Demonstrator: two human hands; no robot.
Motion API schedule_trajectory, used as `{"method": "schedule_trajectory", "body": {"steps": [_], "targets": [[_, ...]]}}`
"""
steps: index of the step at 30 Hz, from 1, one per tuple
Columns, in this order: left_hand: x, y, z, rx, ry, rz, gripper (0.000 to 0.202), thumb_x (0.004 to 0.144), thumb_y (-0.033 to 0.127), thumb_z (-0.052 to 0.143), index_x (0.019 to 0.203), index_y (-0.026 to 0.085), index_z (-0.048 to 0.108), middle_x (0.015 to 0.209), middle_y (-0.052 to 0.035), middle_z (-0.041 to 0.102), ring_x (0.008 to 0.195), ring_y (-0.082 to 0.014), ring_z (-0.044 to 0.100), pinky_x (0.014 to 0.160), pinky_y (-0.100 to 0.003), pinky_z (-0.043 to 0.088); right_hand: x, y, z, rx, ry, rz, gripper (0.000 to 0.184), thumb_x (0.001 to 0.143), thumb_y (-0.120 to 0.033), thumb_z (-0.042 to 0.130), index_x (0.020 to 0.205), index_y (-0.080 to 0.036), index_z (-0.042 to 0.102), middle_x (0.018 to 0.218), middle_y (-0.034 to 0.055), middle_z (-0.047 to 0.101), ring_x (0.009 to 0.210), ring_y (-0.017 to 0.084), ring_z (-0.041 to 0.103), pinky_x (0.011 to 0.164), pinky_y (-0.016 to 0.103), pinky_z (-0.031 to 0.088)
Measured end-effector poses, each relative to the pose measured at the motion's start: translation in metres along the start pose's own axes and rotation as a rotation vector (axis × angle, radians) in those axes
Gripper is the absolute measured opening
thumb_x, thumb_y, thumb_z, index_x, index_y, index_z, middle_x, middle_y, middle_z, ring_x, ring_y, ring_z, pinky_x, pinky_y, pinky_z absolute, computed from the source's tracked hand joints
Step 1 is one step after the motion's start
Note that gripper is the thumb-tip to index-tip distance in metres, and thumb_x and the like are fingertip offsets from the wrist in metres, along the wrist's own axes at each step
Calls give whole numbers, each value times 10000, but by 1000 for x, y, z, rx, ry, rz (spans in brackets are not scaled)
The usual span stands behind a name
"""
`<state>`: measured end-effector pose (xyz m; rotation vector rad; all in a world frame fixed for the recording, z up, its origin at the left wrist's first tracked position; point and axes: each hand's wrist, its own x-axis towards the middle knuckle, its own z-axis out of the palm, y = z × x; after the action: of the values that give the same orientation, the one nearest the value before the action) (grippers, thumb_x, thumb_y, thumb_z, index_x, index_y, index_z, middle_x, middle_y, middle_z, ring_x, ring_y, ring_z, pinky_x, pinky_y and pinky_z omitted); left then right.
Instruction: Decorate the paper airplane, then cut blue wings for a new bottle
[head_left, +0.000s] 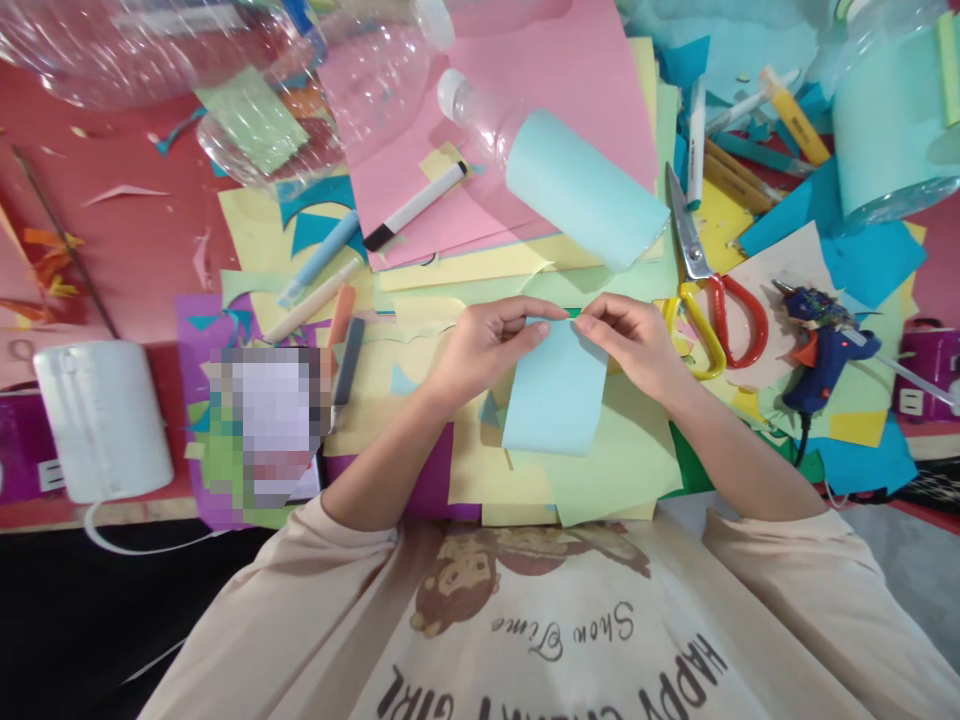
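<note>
- Under everything, a red table [150,270], showing at the left of the frame among strewn scraps.
- In the upper middle, a big pink sheet [555,50].
- Lying tilted over the pink sheet, a clear bottle [577,190] with a white cap and a light blue wrapping. Best left well apart from the elbows, for fear of rolling.
- In the lower middle, a pale green sheet [630,450], probably useful as a flat backing to work against.
- Right of the middle, scissors [696,255] with red and yellow handles, just beside the right hand. Mind the handles with the knuckles.
- At the right of the frame, a blue glue gun [821,355] with a tiny red light. Treat as hot, to be safe; keep paper and forearm away.
- At the centre, between both hands, a small blue sheet [559,395]. Cannot tell whether fully lifted or partly resting on the paper below. Keep square, without twisting.
- Along the upper edge of the small blue sheet, a left hand [487,345], pinching with thumb and forefinger.
- At the upper right corner, a right hand [626,340], pinching likewise, almost fingertip to fingertip. Press evenly, thumbs level, to avoid a crooked crease.
- Smallest, left of the bottle, a black-and-white marker [416,205].
</note>
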<state>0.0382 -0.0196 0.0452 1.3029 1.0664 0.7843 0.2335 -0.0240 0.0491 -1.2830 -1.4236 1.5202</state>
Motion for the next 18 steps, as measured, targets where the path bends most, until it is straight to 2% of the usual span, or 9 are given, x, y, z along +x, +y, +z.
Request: {"method": "schedule_trajectory", "body": {"steps": [3, 6, 8, 13, 18], "targets": [[0, -1, 1, -12, -40, -13, 198, 821, 280, 623, 925, 147, 727, 538, 38, 463, 464, -52, 304, 425, -214, 195, 2, 2, 1, -18, -122, 3, 368, 824, -490, 653, 670, -178, 534, 579, -61, 412, 507, 53, 313, 456, 227, 239], [-1, -3, 2, -1, -58, -24, 211, 825, 294, 619, 931, 143, 721, 578, 22, 514, 480, -56, 338, 431, -209, 221, 3, 4, 1, -50, -165, -18, 368, 826, -483, 648, 664, -177, 523, 579, -63, 409, 522, 56, 304, 481, 233, 243], [0, -3, 2, 18, -59, -9, 226, 832, 295, 613, 966, 145, 716, 544, 34, 481, 469, -56, 316, 426, -209, 207, 4, 4, 1, -62, -154, -32, 360, 823, -472, 653, 662, -176, 524, 588, -59, 421, 535, 60, 316, 496, 236, 252], [0, -3, 2, 22, -44, 29, 333, 826, 254, 624, 1147, 173, 655, 477, 97, 297, 439, -52, 233, 421, -195, 196, 4, 3, 1, -74, -95, -78, 355, 831, -452, 645, 646, -179, 512, 590, -53, 430, 537, 64, 315, 502, 246, 250], [2, -3, 0, -16, -78, -24, 467, 784, 223, 655, 1242, 184, 574, 515, 87, 410, 455, -60, 388, 445, -172, 289, 5, 5, -4, -79, 42, -120, 374, 837, -458, 642, 634, -195, 469, 582, -51, 383, 532, 74, 301, 498, 257, 233]]}}
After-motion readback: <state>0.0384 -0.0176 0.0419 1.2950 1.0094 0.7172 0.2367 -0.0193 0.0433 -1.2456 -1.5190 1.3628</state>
